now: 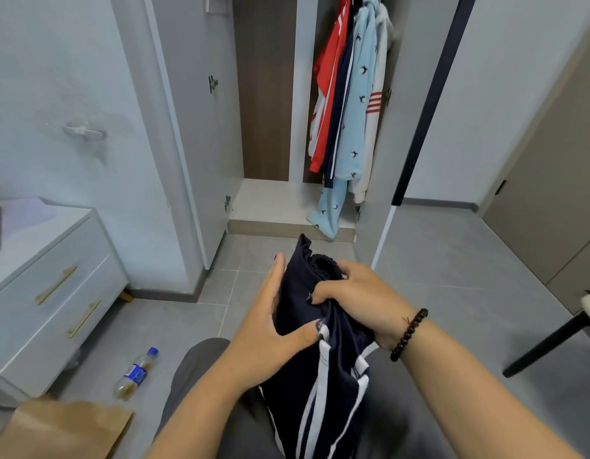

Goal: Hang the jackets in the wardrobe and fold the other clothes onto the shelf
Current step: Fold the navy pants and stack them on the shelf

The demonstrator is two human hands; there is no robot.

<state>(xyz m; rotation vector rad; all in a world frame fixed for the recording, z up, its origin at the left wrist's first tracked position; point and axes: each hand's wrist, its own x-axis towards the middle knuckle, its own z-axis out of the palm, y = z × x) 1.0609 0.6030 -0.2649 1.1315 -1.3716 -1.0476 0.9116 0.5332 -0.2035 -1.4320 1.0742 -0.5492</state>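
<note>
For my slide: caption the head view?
Both hands, left hand and right hand, grip navy striped trousers before open wardrobe.

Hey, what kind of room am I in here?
Most likely a bedroom at home: an open wardrobe with jackets hanging inside, a white drawer unit with gold handles beside it, and grey floor tiles.

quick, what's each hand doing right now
Left hand: holds the navy pants, thumb pressed on.
Right hand: grips the pants' waistband.

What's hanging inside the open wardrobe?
A red jacket, a navy jacket, a light blue bird-print garment and a white jacket with red stripes. The rail and hangers are out of view.
</note>
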